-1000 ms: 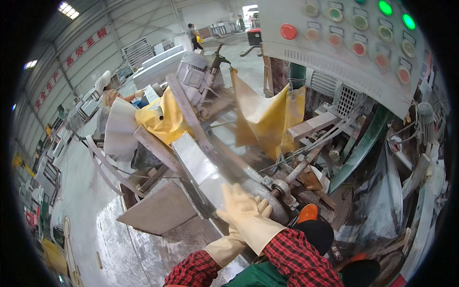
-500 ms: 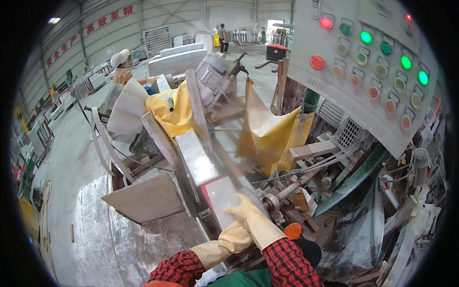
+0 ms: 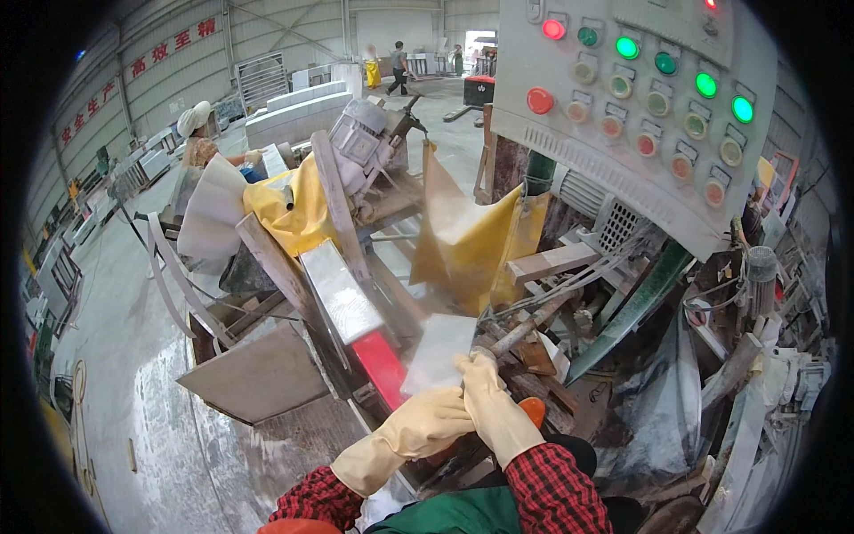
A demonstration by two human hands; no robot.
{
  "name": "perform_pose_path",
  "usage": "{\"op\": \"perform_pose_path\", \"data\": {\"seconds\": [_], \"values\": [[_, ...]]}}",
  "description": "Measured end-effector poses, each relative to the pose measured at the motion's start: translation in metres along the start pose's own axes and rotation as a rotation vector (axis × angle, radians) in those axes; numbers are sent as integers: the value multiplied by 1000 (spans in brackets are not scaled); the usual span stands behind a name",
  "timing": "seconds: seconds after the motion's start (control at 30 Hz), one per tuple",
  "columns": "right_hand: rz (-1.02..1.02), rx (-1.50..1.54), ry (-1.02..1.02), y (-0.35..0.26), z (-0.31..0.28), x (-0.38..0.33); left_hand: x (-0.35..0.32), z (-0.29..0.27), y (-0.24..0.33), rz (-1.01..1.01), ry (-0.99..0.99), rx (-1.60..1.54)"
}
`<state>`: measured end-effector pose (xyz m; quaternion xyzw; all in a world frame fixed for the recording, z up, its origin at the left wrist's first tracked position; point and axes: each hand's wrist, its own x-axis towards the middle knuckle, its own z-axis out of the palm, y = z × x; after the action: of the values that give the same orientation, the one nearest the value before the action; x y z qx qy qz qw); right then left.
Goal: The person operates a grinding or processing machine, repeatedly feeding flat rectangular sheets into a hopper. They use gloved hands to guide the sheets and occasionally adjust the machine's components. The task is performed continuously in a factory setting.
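In cream rubber gloves, my two hands are close together at the near edge of a pale grey stone slab point(image 3: 442, 349), which is tilted off to the right of a red strip point(image 3: 381, 369). My right hand point(image 3: 487, 392) grips the slab's right near corner. My left hand point(image 3: 427, 423) is closed along its lower edge, its fingertips partly hidden by the right hand. A second pale slab point(image 3: 341, 294) lies wet and flat on the strip just beyond, its far end under a yellow sheet point(image 3: 294, 209).
A grey control box point(image 3: 623, 116) with lit buttons overhangs the right side. Another yellow sheet point(image 3: 476, 240) hangs by the machine. A metal shaft point(image 3: 534, 325) and scrap wood lie right of my hands. A brown board point(image 3: 253, 374) slopes at left. A co-worker point(image 3: 200, 142) stands beyond the machine.
The near slab has come off the red strip, moving right and tilting, and the strip shows beneath. My hands moved with it, and the left shifted up along the slab's edge. The view turned right.
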<state>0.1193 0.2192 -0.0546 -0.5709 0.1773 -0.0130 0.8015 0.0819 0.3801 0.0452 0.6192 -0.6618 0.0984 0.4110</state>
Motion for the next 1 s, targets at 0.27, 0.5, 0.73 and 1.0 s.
{"op": "perform_pose_path", "data": {"seconds": [0.27,0.5,0.73,1.0], "values": [[-47,303,-71,-53,20,-45,-24,-30,3,-177,465,135],[-68,235,-389,-55,59,-82,-75,-32,-37,-1305,831,-1061],[-169,-110,-524,-34,48,-53,-85,-19,-25,-1244,934,-1061],[-299,-363,25,-47,34,-36,-69,-15,-4,-1399,746,-981]]}}
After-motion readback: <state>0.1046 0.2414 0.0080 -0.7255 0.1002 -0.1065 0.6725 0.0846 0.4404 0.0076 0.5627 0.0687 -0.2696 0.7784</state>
